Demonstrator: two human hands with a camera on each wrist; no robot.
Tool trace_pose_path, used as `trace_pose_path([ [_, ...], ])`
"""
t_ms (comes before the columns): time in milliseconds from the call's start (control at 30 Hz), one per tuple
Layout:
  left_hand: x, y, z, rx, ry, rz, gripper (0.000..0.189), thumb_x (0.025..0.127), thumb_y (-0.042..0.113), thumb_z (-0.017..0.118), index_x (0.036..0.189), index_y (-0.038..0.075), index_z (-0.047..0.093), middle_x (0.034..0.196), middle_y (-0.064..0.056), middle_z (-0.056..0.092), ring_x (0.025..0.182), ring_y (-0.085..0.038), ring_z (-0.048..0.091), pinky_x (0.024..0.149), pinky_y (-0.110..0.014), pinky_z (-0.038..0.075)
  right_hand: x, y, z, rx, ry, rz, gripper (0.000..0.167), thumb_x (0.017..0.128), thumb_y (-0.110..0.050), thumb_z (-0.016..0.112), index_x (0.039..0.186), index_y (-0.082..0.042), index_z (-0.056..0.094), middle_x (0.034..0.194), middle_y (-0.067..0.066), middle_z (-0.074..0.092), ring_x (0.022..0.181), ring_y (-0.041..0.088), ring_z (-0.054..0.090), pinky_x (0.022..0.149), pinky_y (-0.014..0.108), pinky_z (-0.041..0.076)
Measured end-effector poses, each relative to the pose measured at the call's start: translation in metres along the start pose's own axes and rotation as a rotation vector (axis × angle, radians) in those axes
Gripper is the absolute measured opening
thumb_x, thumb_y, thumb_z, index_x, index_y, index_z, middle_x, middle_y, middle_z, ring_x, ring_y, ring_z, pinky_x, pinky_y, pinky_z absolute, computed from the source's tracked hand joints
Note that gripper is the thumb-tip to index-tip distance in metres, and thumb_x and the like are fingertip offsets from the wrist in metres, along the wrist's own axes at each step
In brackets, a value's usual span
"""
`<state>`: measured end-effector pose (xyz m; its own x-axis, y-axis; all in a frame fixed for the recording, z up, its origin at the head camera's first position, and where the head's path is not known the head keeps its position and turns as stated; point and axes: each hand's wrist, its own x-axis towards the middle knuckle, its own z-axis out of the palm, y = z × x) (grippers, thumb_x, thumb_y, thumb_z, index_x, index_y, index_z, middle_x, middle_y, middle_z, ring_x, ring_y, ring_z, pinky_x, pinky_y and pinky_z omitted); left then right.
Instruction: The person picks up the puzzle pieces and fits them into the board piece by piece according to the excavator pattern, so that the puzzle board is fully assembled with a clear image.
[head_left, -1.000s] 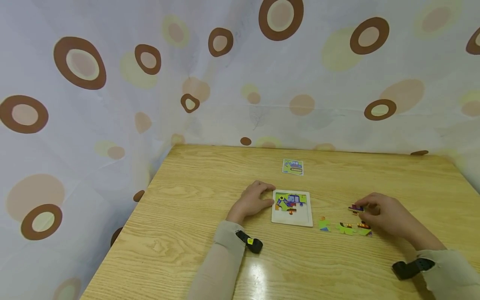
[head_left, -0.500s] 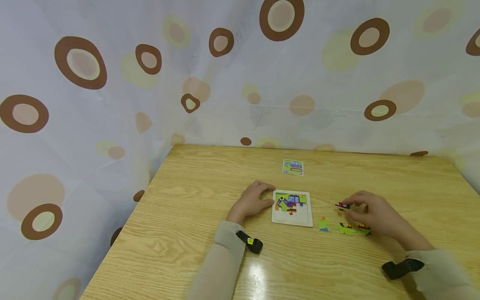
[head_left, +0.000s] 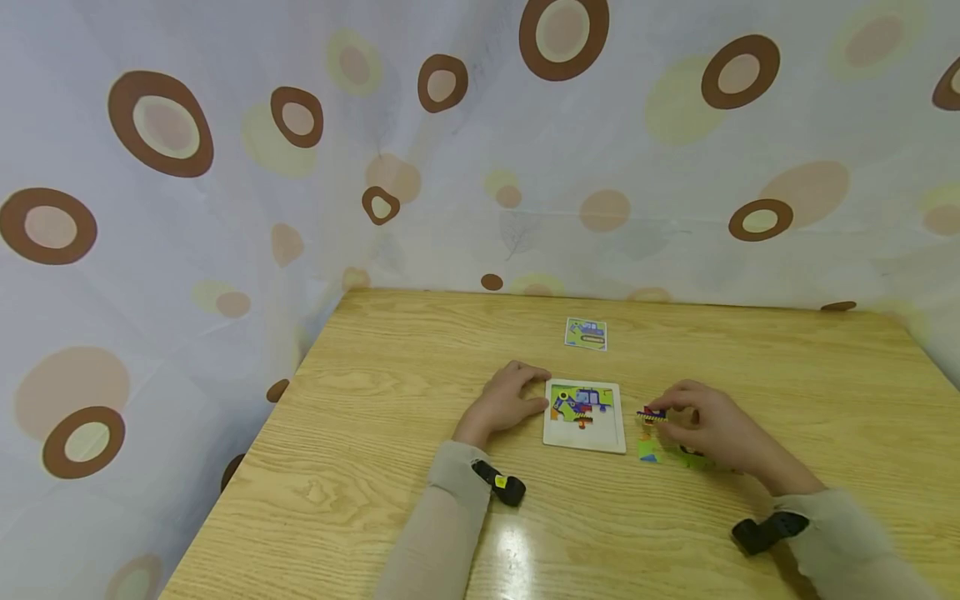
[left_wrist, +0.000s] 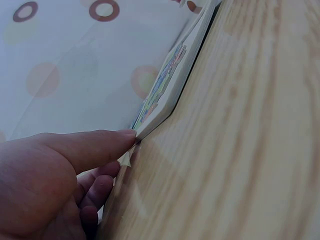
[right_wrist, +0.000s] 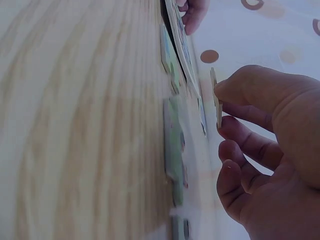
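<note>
Right hand (head_left: 705, 429) pinching a small flat jigsaw piece, red and purple on its printed face (head_left: 652, 413), between thumb and forefinger, lifted clear of the pale wooden table (head_left: 375, 433) and just right of the white square puzzle tray (head_left: 585, 437). Seen edge-on from the right wrist: thin, rigid, board-like piece (right_wrist: 216, 100), thumb on one face and fingertips (right_wrist: 227, 111) on the other, remaining fingers loosely curled below. Judged very light and stiff, no flex under the pinch; printed face probably smooth and a little slippery, tabs the likeliest weak points. Best held by the faces near the middle, or by two opposite straight edges, with tabs left free; light pressure sufficient, hard squeeze unnecessary. Left hand (head_left: 504, 400) resting on the table at the tray's left edge, thumb tip (left_wrist: 122, 137) touching the tray's near-left corner (left_wrist: 150, 125), fingers relaxed and gripping nothing. Tray partly filled with a green, blue and orange picture (head_left: 581, 402) in its upper part, lower part bare white. Loose green pieces (head_left: 649, 450) lying on the table right of the tray, partly under the right hand; exact count not clear. Small printed reference card (head_left: 585, 333) lying flat well beyond the tray, towards the spotted curtain (head_left: 225, 167). Black wrist straps (head_left: 504, 485) on both beige sleeves.
</note>
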<state>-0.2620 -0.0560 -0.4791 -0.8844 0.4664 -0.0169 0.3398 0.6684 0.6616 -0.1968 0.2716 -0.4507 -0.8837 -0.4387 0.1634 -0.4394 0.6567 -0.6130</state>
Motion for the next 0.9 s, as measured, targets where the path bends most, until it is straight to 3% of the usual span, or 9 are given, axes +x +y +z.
trace_pose_path([
  [267,0.0,0.001,-0.001,0.004,0.0,-0.001,0.043,0.097,0.028,0.066,0.139,0.02,0.058,0.132,-0.003,0.052,0.123,-0.021,0.047,0.105,-0.039,0.036,0.014,-0.008,0.012,0.046,-0.045,0.02,0.02,0.091,-0.016,0.073,0.111,-0.014,0.073,0.106,0.0,0.061,0.073,0.013,0.049,0.059,0.026,0.046],
  [500,0.001,-0.001,-0.001,0.004,-0.001,-0.002,0.043,0.097,0.028,0.065,0.139,0.02,0.058,0.133,-0.002,0.052,0.123,-0.021,0.047,0.106,-0.038,0.036,0.026,-0.011,0.023,0.034,-0.062,-0.052,0.018,0.091,-0.014,0.073,0.109,-0.016,0.074,0.106,-0.001,0.06,0.08,0.011,0.05,0.061,0.026,0.045],
  [900,0.001,-0.001,-0.001,0.003,-0.002,-0.004,0.044,0.097,0.029,0.066,0.139,0.021,0.058,0.133,-0.002,0.052,0.123,-0.021,0.047,0.106,-0.038,0.036,0.043,-0.021,0.035,0.018,-0.103,-0.044,0.019,0.091,-0.009,0.072,0.11,-0.01,0.074,0.103,0.001,0.059,0.079,0.012,0.051,0.065,0.028,0.047],
])
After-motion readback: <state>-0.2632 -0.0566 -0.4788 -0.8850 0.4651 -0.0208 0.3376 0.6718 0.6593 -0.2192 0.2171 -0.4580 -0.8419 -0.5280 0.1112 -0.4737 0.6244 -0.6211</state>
